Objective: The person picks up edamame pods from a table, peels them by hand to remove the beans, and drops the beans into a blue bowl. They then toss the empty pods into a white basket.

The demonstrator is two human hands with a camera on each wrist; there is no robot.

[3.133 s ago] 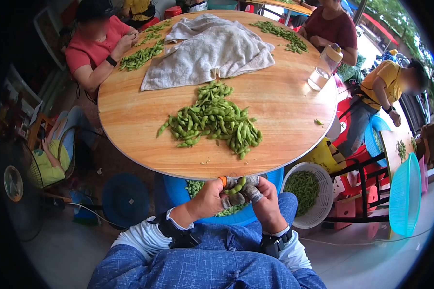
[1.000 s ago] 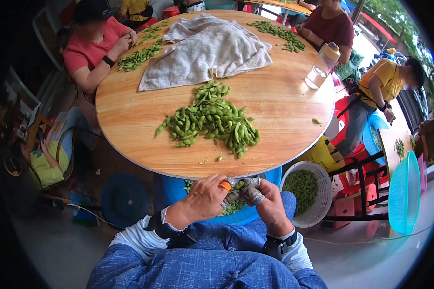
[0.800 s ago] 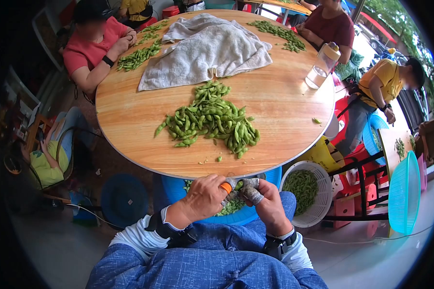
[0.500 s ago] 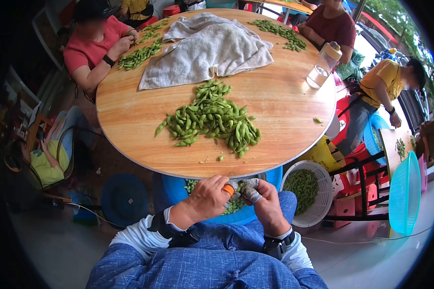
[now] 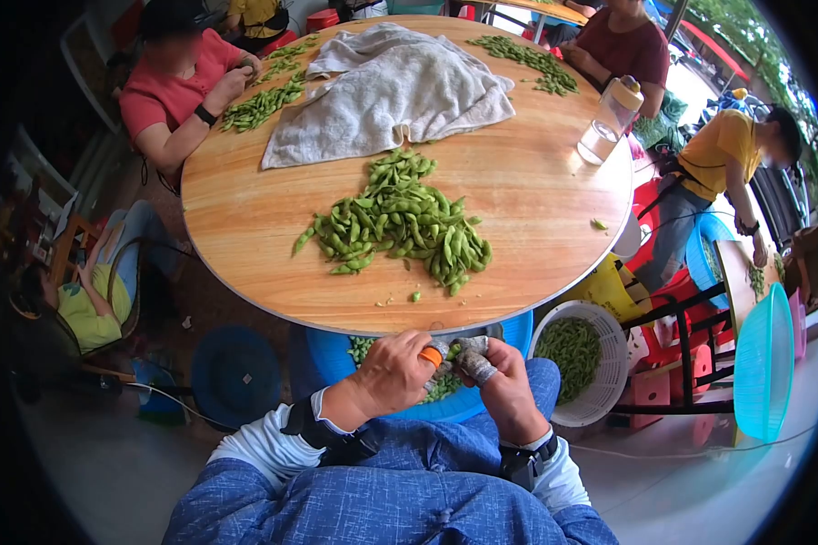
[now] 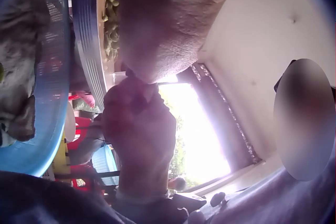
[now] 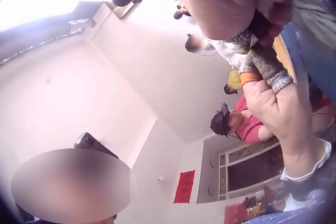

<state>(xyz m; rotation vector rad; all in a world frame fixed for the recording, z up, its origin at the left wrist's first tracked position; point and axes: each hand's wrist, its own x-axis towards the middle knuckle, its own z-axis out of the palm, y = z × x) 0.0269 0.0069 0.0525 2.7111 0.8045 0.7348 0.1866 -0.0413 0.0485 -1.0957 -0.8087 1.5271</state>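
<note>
In the head view my left hand (image 5: pixel 382 371), back upward and with an orange band on a finger, meets my right hand (image 5: pixel 509 389) just below the table's near edge. Grey coverings wrap fingers of both hands. Between the fingertips they pinch a green pod (image 5: pixel 454 350), mostly hidden. The right wrist view shows a bit of green (image 7: pixel 252 53) where the covered fingers meet. Under the hands is a blue basin (image 5: pixel 332 356) with green beans (image 5: pixel 361 349). A heap of pods (image 5: pixel 400 218) lies on the round table (image 5: pixel 273 263).
A grey-white cloth (image 5: pixel 391 91) covers the table's far middle; a clear bottle (image 5: pixel 609 123) stands at its right. A white basket (image 5: pixel 615 363) of pods is beside my right knee. People sit around the table, and another in yellow (image 5: pixel 720 154) is at a side table.
Three seconds ago a long pod showed between the fingers; now only a little green shows. My left hand has turned back upward. The person in yellow has lowered an arm to the side table.
</note>
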